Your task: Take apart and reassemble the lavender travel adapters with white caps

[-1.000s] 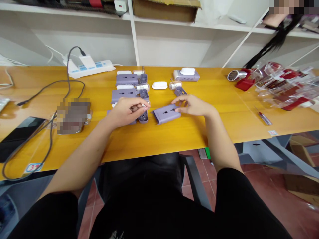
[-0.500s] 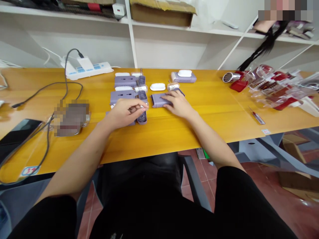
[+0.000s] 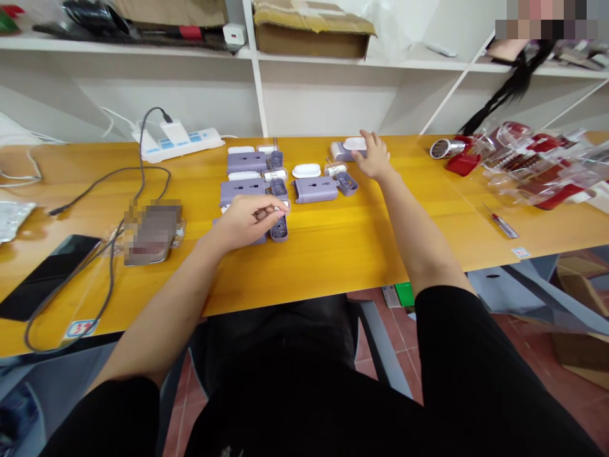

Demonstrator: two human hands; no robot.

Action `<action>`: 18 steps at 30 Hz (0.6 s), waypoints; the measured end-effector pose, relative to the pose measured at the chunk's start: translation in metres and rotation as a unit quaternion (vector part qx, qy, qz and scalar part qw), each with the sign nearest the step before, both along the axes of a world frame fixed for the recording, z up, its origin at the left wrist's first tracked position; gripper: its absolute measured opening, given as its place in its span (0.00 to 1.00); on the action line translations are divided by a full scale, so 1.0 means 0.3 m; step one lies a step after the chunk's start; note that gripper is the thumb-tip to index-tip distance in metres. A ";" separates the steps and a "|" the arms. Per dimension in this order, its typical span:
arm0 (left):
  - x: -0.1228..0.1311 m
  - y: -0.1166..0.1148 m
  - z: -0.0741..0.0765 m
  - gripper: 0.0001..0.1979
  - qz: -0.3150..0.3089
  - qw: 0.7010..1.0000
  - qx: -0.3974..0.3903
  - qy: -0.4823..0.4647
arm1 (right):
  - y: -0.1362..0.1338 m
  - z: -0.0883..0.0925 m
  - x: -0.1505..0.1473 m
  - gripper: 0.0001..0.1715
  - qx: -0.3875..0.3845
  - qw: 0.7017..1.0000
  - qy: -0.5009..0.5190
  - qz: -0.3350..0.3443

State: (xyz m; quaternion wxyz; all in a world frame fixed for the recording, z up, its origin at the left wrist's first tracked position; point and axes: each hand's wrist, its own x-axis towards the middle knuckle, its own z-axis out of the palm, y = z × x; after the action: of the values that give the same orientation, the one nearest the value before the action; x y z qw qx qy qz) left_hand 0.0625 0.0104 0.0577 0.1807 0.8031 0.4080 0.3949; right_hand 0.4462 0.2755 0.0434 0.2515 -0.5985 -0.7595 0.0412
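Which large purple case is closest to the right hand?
The large purple case at the back right: the right hand is at its right end. The other large cases sit farther left.

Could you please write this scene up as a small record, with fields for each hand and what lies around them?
Left hand: at the nearest purple oval part, thumb and fingers drawn together; grip unclear
Right hand: fingers spread at the right end of the far purple case; contact unclear
On that case: white oval cap
Between the hands: purple sleeve with dark plug marks
Far left: power strip, black phone
Far right: slim pointed tool
Surface: yellow table
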 end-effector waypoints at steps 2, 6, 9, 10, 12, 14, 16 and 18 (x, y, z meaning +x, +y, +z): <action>0.000 0.003 -0.005 0.10 -0.006 1.000 -0.001 -0.003 | 0.054 -0.012 0.022 0.55 -0.013 1.000 -0.007 0.004; -0.004 0.007 -0.010 0.09 -0.011 1.000 -0.005 -0.003 | 0.084 -0.029 0.018 0.51 -0.048 0.997 -0.051 0.029; -0.005 0.006 -0.010 0.09 -0.010 1.000 0.002 -0.001 | 0.060 -0.019 0.004 0.44 -0.039 0.996 -0.076 0.014; -0.005 0.005 -0.010 0.09 -0.010 1.000 0.004 0.000 | 0.047 -0.011 0.000 0.42 -0.037 0.996 -0.087 0.005; -0.004 0.003 -0.011 0.09 -0.010 1.000 0.006 0.001 | 0.018 0.006 -0.004 0.38 -0.037 0.993 -0.108 -0.017; -0.003 0.002 -0.012 0.09 -0.011 1.000 0.005 0.001 | -0.005 0.023 -0.001 0.35 -0.038 0.990 -0.126 -0.044; -0.001 0.001 -0.012 0.09 -0.015 1.000 0.005 0.000 | -0.017 0.033 0.013 0.33 -0.035 0.986 -0.141 -0.076; -0.001 0.000 -0.011 0.09 -0.017 1.000 0.009 0.000 | -0.018 0.037 0.040 0.33 -0.025 0.982 -0.153 -0.106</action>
State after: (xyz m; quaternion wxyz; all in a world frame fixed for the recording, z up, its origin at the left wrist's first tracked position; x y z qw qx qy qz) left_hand 0.0622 0.0104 0.0543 0.1806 0.8111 0.3911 0.3956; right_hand 0.4582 0.2700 0.0546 0.1206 -0.6808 -0.7201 -0.0587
